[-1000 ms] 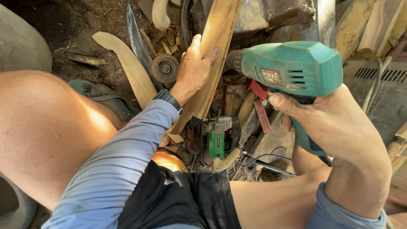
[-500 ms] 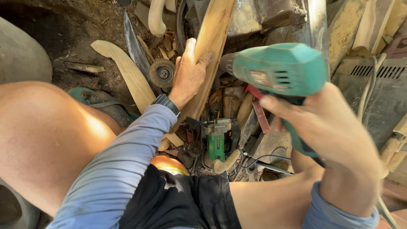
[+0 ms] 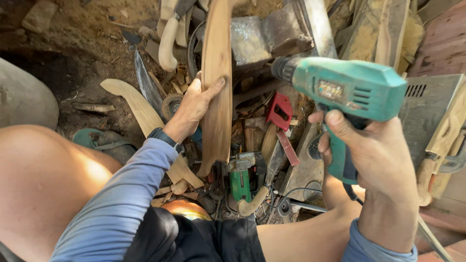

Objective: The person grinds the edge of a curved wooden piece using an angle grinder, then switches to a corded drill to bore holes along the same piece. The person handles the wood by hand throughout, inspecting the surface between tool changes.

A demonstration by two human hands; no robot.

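Wooden slat (image 3: 217, 82), top out of frame

- Two hands of mine at work: my left hand (image 3: 194, 104) and my right hand (image 3: 374, 150).
- One teal power drill (image 3: 349, 92), in my right grip.
- One long wooden slat (image 3: 217, 87), held upright in my left.
- One curved wooden blank (image 3: 141, 114) lying on the ground beyond my knee; there may be more in the clutter, but I cannot count them.
- One pale wooden handle (image 3: 167, 41) up top.
- One red clamp-like piece (image 3: 280, 111) in the heap.
- One small green machine (image 3: 241, 179) between my legs.
- One watch (image 3: 165, 138), on my left wrist.
- One green sandal (image 3: 97, 140) in the dirt.
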